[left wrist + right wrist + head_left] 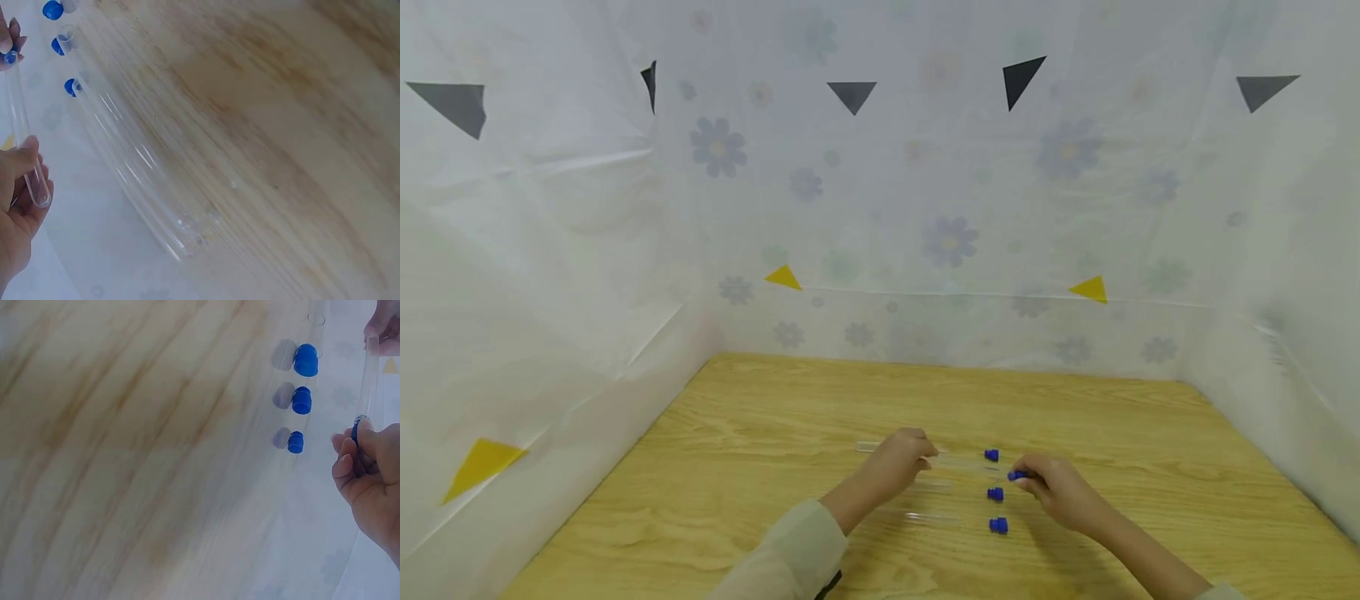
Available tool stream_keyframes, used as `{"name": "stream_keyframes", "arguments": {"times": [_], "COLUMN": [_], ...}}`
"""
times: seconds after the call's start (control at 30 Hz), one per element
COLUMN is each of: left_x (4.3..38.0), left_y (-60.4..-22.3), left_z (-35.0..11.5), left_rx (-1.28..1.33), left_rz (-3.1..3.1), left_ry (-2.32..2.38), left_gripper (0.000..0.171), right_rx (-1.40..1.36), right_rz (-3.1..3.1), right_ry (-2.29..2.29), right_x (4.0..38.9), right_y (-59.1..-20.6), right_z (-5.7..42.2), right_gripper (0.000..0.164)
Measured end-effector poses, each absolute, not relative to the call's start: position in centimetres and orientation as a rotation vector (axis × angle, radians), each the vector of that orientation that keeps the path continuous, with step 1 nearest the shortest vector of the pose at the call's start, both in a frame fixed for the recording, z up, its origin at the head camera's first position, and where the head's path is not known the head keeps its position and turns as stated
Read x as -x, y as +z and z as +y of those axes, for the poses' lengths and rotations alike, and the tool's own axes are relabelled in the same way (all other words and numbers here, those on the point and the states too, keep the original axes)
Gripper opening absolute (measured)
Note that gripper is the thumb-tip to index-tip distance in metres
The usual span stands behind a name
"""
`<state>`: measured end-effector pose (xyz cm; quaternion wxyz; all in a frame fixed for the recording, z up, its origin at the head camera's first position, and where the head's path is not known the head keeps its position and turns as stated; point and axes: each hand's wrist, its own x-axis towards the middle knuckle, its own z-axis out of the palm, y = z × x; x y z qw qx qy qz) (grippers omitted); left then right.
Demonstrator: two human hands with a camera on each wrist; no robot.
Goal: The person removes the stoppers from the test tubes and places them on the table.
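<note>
My left hand (898, 462) pinches a clear test tube (19, 112) near its rounded end, holding it above the table. At the tube's mouth, my right hand (1063, 492) pinches a blue stopper (1018, 476) between thumb and fingers. In the right wrist view the stopper (355, 431) meets the mouth; how deep it sits is hidden by the fingers. Three more blue stoppers lie in a column on the table: a far one (992, 455), a middle one (995, 494) and a near one (997, 526). Other clear tubes, such as the nearest tube (932, 519), lie left of them.
The wood-grain table (760, 417) is enclosed by pale flowered sheeting (880, 192) at the back and both sides. Black and yellow triangles, including a yellow triangle (1090, 289), are stuck on the sheeting. A far tube (868, 447) lies partly behind my left hand.
</note>
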<state>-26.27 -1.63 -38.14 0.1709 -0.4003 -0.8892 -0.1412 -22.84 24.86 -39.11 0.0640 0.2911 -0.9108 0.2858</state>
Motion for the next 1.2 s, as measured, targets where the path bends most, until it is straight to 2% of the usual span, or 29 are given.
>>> {"name": "stream_keyframes", "arguments": {"times": [0.4,0.8,1.2], "left_x": [26.09,26.18,26.28], "left_y": [-38.84,-38.99,-38.93], "left_z": [-1.42,-1.44,-1.62], "left_rx": [1.076,1.054,1.016], "left_rz": [-2.56,-2.484,-2.515], "left_ry": [-0.369,-0.311,-0.308], "left_gripper": [0.018,0.017,0.017], "right_rx": [-0.782,-0.707,-0.711], "right_rz": [-2.751,-2.678,-2.616], "right_ry": [0.896,0.965,0.941], "right_x": [22.8,22.79,22.95], "right_y": [-39.17,-39.41,-39.59], "right_z": [24.56,24.32,24.13], "right_gripper": [0.007,0.019,0.015]}}
